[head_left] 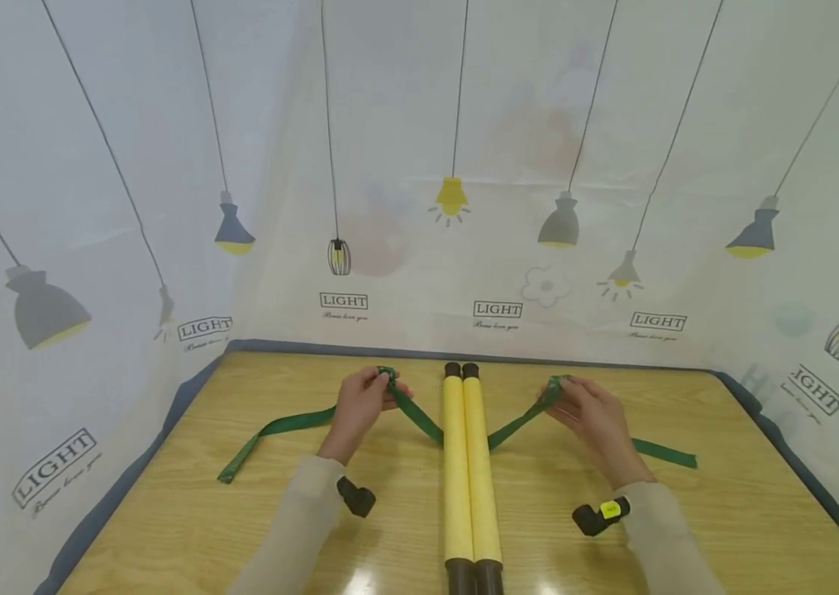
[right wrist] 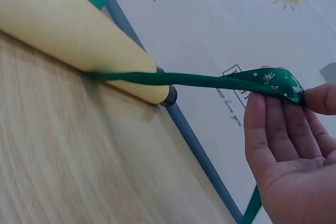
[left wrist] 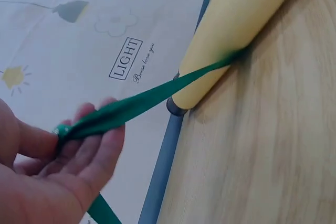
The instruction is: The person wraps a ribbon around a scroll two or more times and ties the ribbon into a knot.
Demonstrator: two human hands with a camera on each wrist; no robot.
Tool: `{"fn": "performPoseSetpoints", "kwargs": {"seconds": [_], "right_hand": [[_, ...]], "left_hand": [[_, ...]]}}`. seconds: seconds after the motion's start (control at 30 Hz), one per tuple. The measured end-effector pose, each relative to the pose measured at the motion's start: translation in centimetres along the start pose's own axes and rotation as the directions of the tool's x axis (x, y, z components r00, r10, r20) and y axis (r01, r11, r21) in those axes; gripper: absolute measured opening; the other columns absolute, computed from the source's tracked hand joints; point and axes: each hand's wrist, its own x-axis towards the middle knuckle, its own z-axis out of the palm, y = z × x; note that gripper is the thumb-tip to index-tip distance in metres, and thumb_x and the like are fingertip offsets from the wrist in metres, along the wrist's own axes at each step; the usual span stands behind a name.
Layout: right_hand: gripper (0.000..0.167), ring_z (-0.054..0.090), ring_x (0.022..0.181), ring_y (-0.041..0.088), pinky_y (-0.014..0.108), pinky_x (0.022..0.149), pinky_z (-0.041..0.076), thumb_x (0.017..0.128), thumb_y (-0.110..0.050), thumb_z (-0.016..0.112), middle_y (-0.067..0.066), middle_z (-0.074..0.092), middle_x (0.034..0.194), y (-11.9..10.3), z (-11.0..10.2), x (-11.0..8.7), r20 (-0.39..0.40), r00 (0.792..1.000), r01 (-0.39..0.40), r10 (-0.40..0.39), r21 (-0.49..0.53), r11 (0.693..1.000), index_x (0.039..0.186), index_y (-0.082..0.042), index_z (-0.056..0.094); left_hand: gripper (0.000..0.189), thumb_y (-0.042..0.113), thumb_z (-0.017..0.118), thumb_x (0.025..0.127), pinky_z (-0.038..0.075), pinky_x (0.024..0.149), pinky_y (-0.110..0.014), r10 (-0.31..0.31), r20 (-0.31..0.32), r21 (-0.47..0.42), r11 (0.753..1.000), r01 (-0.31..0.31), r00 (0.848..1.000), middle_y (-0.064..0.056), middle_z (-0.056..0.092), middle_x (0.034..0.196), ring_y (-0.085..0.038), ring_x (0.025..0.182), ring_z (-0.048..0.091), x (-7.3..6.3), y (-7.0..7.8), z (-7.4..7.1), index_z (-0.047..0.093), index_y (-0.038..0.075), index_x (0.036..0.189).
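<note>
Ribbon [head_left: 419, 418] was laid beneath the paired tubes [head_left: 456, 471] on the bench [head_left: 166, 529], with a length drawn out at each side; no crossing or knot was yet made above them. It was pinched between thumb and fingers by the left hand [head_left: 359, 405] and right hand [head_left: 598, 421], both held raised and well apart.

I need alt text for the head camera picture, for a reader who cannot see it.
A person's left hand and right hand each hold up part of a green ribbon, which seems to pass beneath two yellow rods between them. The rods lie side by side on a wooden table, before a lamp-patterned white backdrop.
</note>
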Motion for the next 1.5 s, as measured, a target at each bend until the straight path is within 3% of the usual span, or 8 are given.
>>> {"fn": "performPoseSetpoints", "kwargs": {"seconds": [0.2, 0.43, 0.57, 0.73, 1.07, 1.3, 1.43, 1.5], "right_hand": [[0.025, 0.076, 0.104, 0.014, 0.029, 0.092, 0.06, 0.108, -0.022, 0.055, -0.009, 0.077, 0.098, -0.2, 1.8, 0.1, 0.009, 0.999, 0.037, -0.037, -0.057, 0.998, 0.123, -0.003, 0.058], [0.033, 0.074, 0.109, 0.018, 0.03, 0.095, 0.059, 0.106, -0.024, 0.058, -0.005, 0.073, 0.106, -0.7, 3.9, 0.1, 0.025, 0.993, 0.114, -0.111, -0.194, 0.974, 0.126, 0.002, 0.06], [0.033, 0.074, 0.103, 0.013, 0.03, 0.093, 0.06, 0.107, -0.02, 0.057, 0.0, 0.072, 0.108, -1.1, 5.2, 0.0, 0.055, 0.988, 0.151, -0.142, -0.231, 0.961, 0.126, 0.007, 0.059], [0.031, 0.074, 0.1, 0.009, 0.03, 0.092, 0.06, 0.106, -0.019, 0.058, 0.004, 0.076, 0.111, -1.3, 6.7, -0.1, 0.087, 0.983, 0.178, -0.159, -0.293, 0.939, 0.125, 0.005, 0.061], [0.026, 0.069, 0.096, 0.008, 0.033, 0.091, 0.06, 0.103, -0.019, 0.063, 0.006, 0.073, 0.109, -0.8, 8.3, -0.5, 0.16, 0.967, 0.247, -0.197, -0.415, 0.876, 0.121, -0.001, 0.067], [0.019, 0.064, 0.121, 0.023, 0.035, 0.094, 0.057, 0.102, -0.019, 0.066, 0.013, 0.068, 0.133, -0.9, 8.7, -0.8, 0.285, 0.929, 0.356, -0.237, -0.511, 0.783, 0.111, -0.004, 0.072], [0.02, 0.062, 0.12, 0.027, 0.047, 0.1, 0.054, 0.103, -0.022, 0.064, 0.011, 0.07, 0.128, -1.0, 8.8, -0.9, 0.325, 0.921, 0.368, -0.213, -0.557, 0.744, 0.114, -0.008, 0.072], [0.02, 0.063, 0.115, 0.024, 0.047, 0.101, 0.054, 0.103, -0.023, 0.063, 0.01, 0.071, 0.123, -1.0, 8.8, -0.9, 0.341, 0.919, 0.367, -0.198, -0.557, 0.745, 0.116, -0.008, 0.071]], "left_hand": [[0.028, 0.017, 0.045, 0.111, 0.063, 0.084, -0.041, 0.027, 0.095, -0.131, 0.991, -0.015, 0.995, -0.009, 0.068, 0.088, -0.02, 0.08, 0.072, 0.3, 0.7, 0.3, 0.065, -0.002, 0.112], [0.029, 0.021, 0.048, 0.11, 0.057, 0.063, -0.029, 0.089, 0.191, -0.057, 0.995, -0.08, 0.977, -0.006, 0.062, 0.078, -0.015, 0.06, 0.057, 0.8, 1.6, 1.3, 0.067, -0.001, 0.11], [0.025, 0.019, 0.047, 0.111, 0.049, 0.056, -0.026, 0.116, 0.265, 0.008, 0.992, -0.123, 0.957, -0.004, 0.062, 0.074, -0.013, 0.053, 0.05, 0.9, 2.0, 2.1, 0.064, 0.001, 0.108], [0.019, 0.016, 0.047, 0.11, 0.039, 0.051, -0.025, 0.119, 0.353, 0.057, 0.987, -0.148, 0.928, 0.0, 0.059, 0.066, -0.012, 0.049, 0.042, 0.4, 2.6, 3.2, 0.06, 0.002, 0.11], [0.023, 0.018, 0.05, 0.109, 0.034, 0.045, -0.022, 0.115, 0.484, 0.116, 0.974, -0.194, 0.867, 0.0, 0.056, 0.063, -0.01, 0.045, 0.038, -1.0, 2.7, 5.3, 0.066, 0.001, 0.11], [0.023, 0.017, 0.051, 0.109, 0.032, 0.044, -0.022, 0.119, 0.571, 0.121, 0.966, -0.227, 0.812, -0.001, 0.055, 0.065, -0.009, 0.045, 0.037, -1.3, 2.7, 5.8, 0.067, 0.001, 0.11], [0.022, 0.024, 0.058, 0.106, 0.032, 0.045, -0.024, 0.104, 0.604, 0.126, 0.966, -0.224, 0.79, -0.005, 0.056, 0.066, -0.01, 0.046, 0.036, -1.3, 2.4, 5.8, 0.07, 0.008, 0.115], [0.023, 0.029, 0.06, 0.105, 0.033, 0.048, -0.024, 0.117, 0.6, 0.131, 0.962, -0.241, 0.791, -0.004, 0.055, 0.066, -0.011, 0.049, 0.038, -1.3, 2.3, 6.0, 0.071, 0.009, 0.112]]}}
